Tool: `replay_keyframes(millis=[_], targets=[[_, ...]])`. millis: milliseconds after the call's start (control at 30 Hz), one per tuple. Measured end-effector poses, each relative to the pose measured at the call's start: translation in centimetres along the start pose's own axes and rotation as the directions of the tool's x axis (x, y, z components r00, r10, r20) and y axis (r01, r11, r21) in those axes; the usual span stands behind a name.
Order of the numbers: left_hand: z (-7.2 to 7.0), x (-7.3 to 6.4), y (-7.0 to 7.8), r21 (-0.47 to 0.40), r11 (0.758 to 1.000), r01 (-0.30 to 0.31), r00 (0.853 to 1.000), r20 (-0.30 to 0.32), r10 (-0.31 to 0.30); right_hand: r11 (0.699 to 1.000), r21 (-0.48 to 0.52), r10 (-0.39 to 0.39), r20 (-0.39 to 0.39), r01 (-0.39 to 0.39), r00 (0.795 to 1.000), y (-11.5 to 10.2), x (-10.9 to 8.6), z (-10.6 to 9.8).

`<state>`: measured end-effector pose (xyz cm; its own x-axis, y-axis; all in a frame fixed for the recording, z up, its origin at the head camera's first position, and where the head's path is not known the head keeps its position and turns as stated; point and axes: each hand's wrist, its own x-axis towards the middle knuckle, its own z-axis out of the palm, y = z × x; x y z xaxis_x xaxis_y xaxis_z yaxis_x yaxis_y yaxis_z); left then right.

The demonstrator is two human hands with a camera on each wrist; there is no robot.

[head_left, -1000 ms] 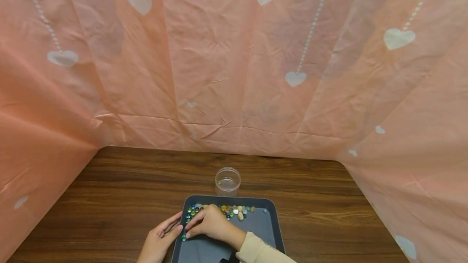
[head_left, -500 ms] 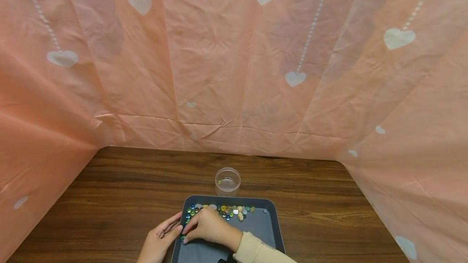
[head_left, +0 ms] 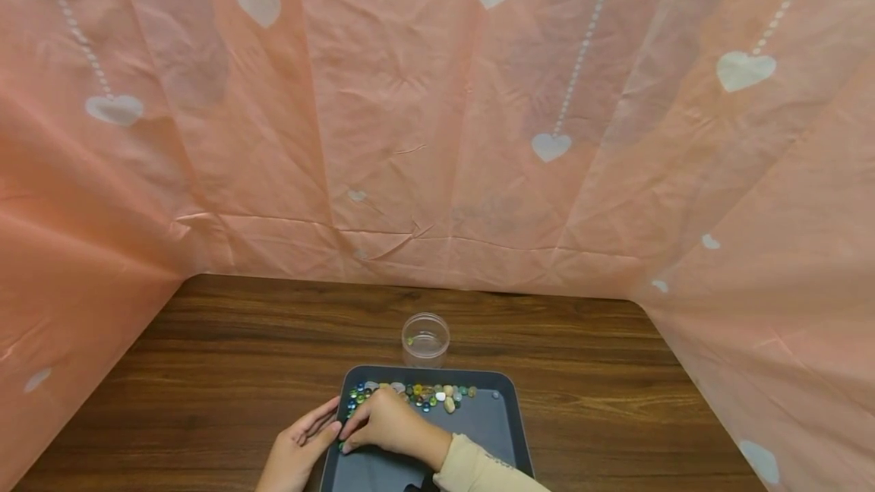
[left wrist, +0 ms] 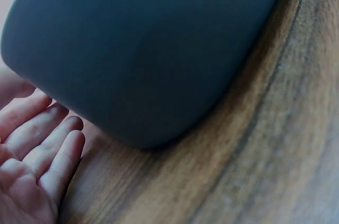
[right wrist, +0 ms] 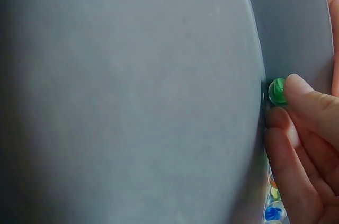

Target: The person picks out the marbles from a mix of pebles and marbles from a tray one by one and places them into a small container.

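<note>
In the head view my left hand (head_left: 298, 446) lies at the left side of the dark grey tray (head_left: 488, 443). Its thumb rests at the rim, and the relaxed fingers (left wrist: 61, 155) touch the tray's outer wall in the left wrist view. Inside the tray, my right hand (head_left: 393, 422) reaches to the left wall. There its thumb and curled index finger pinch a green glass marble (right wrist: 278, 91), right where floor and wall meet. Several colourful marbles (right wrist: 273, 212) lie along the same wall beyond the fingers, partly hidden by the hand.
Pebbles and marbles (head_left: 448, 404) line the tray's far side. One pale marble (head_left: 495, 395) sits apart at the far right corner. Behind the tray a clear round container (head_left: 426, 340) holds a small greenish piece. The wooden table (head_left: 581, 370) is surrounded by a pink curtain (head_left: 424, 135).
My right hand has shifted slightly left, bringing the green marble closer to the tray's left wall. White pebbles at the far side are more exposed. The left hand has stayed in place.
</note>
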<state>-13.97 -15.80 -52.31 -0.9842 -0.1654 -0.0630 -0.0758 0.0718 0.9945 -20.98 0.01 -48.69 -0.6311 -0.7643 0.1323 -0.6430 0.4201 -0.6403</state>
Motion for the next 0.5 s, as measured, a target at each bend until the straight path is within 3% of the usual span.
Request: replay_keyframes(millis=[167, 267, 367, 500], targets=[[0.0, -0.1, -0.2, 0.021, 0.999, 0.035, 0.999, 0.015, -0.035, 0.993, 0.110, 0.045, -0.024, -0.042, 0.999, 0.0, -0.3, -0.4], [0.0, 0.0, -0.3, 0.011, 1.000, 0.019, 1.000, 0.015, -0.019, 0.981, 0.185, 0.076, -0.072, -0.062, 0.995, 0.1, -0.3, -1.2], [0.0, 0.0, -0.4, -0.003, 1.000, -0.004, 1.000, 0.003, 0.004, 0.940, 0.318, 0.166, -0.113, -0.123, 0.980, 0.2, -0.4, -2.3], [0.1, 0.1, -0.3, -0.009, 1.000, 0.003, 1.000, 0.001, -0.003, 0.896, 0.411, 0.258, -0.176, -0.168, 0.950, 0.4, -0.6, -4.3]])
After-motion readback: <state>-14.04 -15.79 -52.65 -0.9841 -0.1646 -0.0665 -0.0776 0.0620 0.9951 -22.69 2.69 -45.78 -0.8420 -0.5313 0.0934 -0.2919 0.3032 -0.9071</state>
